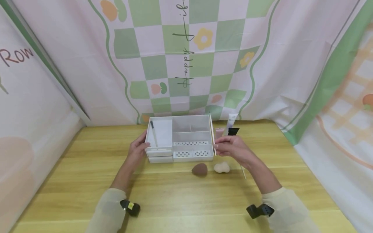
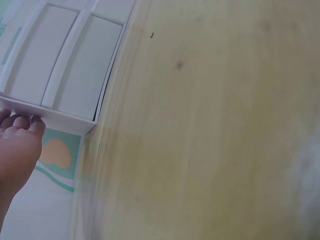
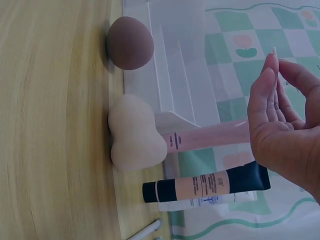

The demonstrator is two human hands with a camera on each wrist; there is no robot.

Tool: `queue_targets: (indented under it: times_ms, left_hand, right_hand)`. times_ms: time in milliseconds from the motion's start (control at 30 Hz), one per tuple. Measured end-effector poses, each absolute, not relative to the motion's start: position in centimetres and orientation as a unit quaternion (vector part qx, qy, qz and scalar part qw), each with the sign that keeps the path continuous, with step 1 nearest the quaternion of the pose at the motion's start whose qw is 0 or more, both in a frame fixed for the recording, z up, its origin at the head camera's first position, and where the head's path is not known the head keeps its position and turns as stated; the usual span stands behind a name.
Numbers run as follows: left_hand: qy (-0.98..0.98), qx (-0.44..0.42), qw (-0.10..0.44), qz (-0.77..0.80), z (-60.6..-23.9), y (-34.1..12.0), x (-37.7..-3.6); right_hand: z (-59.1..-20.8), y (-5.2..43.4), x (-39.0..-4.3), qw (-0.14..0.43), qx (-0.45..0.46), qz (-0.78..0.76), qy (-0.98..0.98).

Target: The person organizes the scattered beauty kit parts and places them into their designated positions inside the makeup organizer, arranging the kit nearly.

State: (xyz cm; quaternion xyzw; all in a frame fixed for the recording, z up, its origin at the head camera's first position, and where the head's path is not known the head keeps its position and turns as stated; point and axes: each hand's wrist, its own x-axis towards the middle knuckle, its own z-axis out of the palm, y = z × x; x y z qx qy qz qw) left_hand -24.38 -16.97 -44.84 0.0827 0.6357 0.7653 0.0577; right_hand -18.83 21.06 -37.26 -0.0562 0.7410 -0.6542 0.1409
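We see the white organizer [image 1: 180,139] standing on the wooden table [image 1: 175,194], toward the back, near the checked backdrop [image 1: 186,58]. The left hand [image 1: 137,150] rests against its left side, fingertips [image 2: 22,122] touching the lower edge of the wall; fingers look fairly straight, steadying rather than gripping. The right hand [image 1: 233,147] pinches a thin pale stick [image 1: 212,134] between thumb and fingertips and holds it upright just beside the organizer's right wall. One dark-tipped tool [image 1: 153,132] already lies in the left compartment.

Judgement: the step in hand appears to be placing the stick into the organizer; it is not yet inside. The next move would call for carrying the stick over the right wall, choosing a compartment long enough, and lowering it while the left hand holds the organizer in place.

Outside the organizer: a brown sponge [image 3: 129,42] and a beige sponge [image 3: 135,132] in front of it, a pink tube [image 3: 210,137], a black-capped tube [image 3: 205,185] and a white tube [image 1: 231,120] to its right, and another thin stick [image 1: 243,172] under the right wrist.
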Motion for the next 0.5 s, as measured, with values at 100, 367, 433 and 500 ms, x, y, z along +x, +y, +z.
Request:
queue_targets:
  times_ms: [100, 367, 433, 500]
  left_hand:
    - [0.635, 0.086, 0.059, 0.765, -44.8, -17.0, -24.4]
    - [0.636, 0.081, 0.062, 0.765, -44.8, -17.0, -24.4]
    - [0.637, 0.081, 0.062, 0.764, -44.7, -17.0, -24.4]
    - [0.636, 0.081, 0.063, 0.764, -44.7, -17.0, -24.4]
  right_hand:
    - [-37.4, 20.6, -19.0, 0.144, -0.064, -0.648, 0.745]
    - [-37.8, 19.5, -19.7, 0.153, -0.062, -0.640, 0.751]
    - [-37.9, 19.3, -19.8, 0.156, -0.064, -0.636, 0.753]
    - [-38.0, 19.1, -20.0, 0.159, -0.064, -0.635, 0.753]
